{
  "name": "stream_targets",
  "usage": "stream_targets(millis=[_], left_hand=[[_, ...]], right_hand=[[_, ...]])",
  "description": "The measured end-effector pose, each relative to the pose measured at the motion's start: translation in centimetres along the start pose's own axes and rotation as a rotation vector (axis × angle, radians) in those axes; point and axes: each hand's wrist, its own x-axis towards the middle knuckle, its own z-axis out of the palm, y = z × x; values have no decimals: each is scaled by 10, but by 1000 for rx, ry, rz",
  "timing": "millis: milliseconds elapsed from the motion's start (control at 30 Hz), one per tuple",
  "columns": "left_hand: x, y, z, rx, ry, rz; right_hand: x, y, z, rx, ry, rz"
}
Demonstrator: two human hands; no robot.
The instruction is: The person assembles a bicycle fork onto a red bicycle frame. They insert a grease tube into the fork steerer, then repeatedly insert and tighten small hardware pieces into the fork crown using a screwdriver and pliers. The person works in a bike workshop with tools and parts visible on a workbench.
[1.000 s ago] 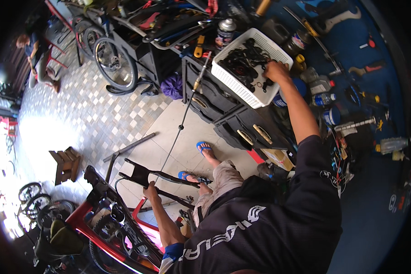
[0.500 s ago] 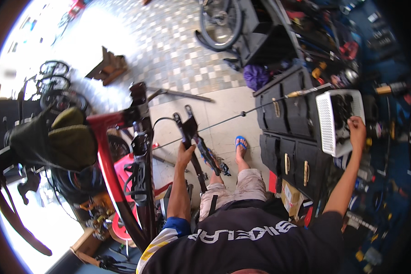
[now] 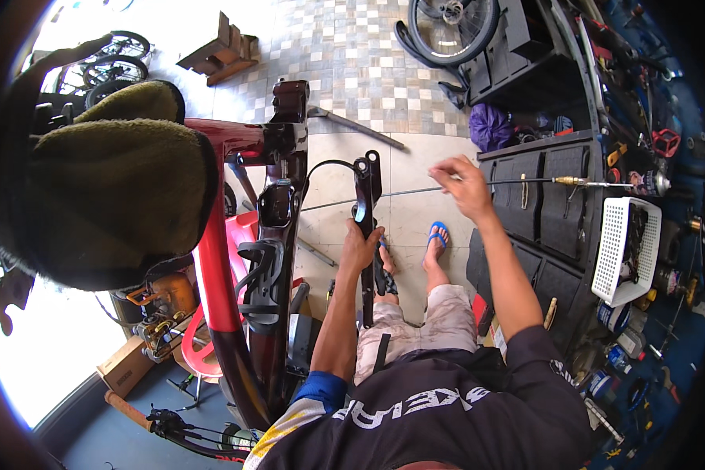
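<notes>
My left hand (image 3: pixel 360 243) is closed around a dark bicycle swingarm (image 3: pixel 366 188), whose forked end with round eyelets points away from me. A thin black cable curves from it to the red and dark bicycle frame (image 3: pixel 211 274) on my left. To the right of the swingarm, my right hand (image 3: pixel 466 186) is raised in the air with its fingers drawn together. Whatever it may pinch is too small to make out. At the far right, a white plastic basket (image 3: pixel 609 251) holds dark small parts.
A thin rod (image 3: pixel 415 191) crosses in front of me. A green fuzzy cover (image 3: pixel 125 196) sits at the left. Dark cabinets (image 3: pixel 517 211) and a tool-crowded bench line the right. A bicycle wheel (image 3: pixel 453 31), a wooden stool (image 3: pixel 219 51) and a purple bundle (image 3: pixel 489 128) are farther off.
My right hand has left the white basket and moved left towards the swingarm. My left hand keeps its hold on the swingarm, which now stands more upright. The view has shifted.
</notes>
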Motion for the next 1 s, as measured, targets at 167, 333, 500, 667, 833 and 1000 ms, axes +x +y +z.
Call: stream_targets(millis=[167, 333, 500, 667, 833, 1000], left_hand=[[-4, -1, -2, -18, 1, 6], [-6, 16, -9, -38, -41, -97], [-9, 22, -12, -12, -30, -99], [-9, 23, -12, -41, -32, -94], [-10, 23, -10, 3, -16, -74], [-7, 15, -8, 2, -19, -54]], right_hand=[[54, 31, 75, -85, -28, -20], [80, 33, 106, -249, -33, -182], [91, 36, 107, -328, -128, -174], [94, 32, 106, -412, -178, -118], [90, 28, 109, -501, -187, -150], [93, 29, 108, -545, -212, -177]])
